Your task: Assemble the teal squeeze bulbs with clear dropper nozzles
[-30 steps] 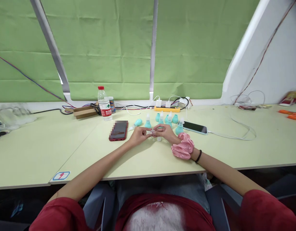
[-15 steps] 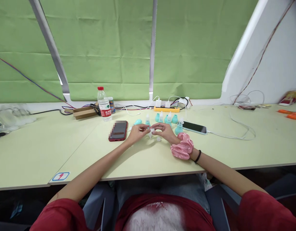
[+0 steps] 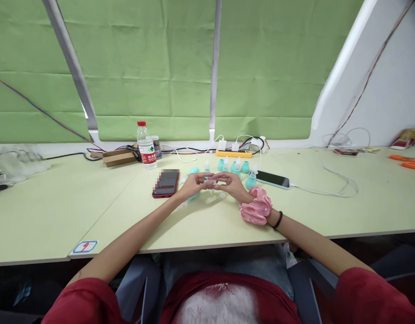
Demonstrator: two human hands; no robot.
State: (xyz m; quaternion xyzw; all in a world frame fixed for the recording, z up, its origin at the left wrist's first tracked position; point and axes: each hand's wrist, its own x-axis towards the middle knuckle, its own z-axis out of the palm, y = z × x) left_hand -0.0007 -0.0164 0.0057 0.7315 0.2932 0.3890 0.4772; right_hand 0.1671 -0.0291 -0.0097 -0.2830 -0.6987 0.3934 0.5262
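My left hand (image 3: pixel 194 185) and my right hand (image 3: pixel 230 183) meet at the fingertips over the table. Pinched between them is a small translucent plastic piece (image 3: pixel 210 182), mostly hidden by the fingers. Teal squeeze bulbs with clear nozzles, like nasal aspirators, stand just beyond; one aspirator (image 3: pixel 251 179) is right of my right hand. Two bare teal bulbs (image 3: pixel 245 167) sit at the back of the group. A teal part (image 3: pixel 194 196) shows under my left hand, and another teal bulb (image 3: pixel 194 170) lies behind it. Below the fingertips rests a small clear cap (image 3: pixel 223 195).
A red-cased phone (image 3: pixel 165 183) lies left of my hands, a charging phone (image 3: pixel 273 179) to the right. Farther back stand a water bottle (image 3: pixel 146 146), a can (image 3: pixel 156 146), an open cardboard box (image 3: pixel 119 157) and a yellow power strip (image 3: pixel 233 153). Orange-handled tools (image 3: pixel 405 158) lie far right.
My fingers have closed further over the translucent piece, covering more of it, and the left fingers have straightened. More of the teal part under my left hand now shows.
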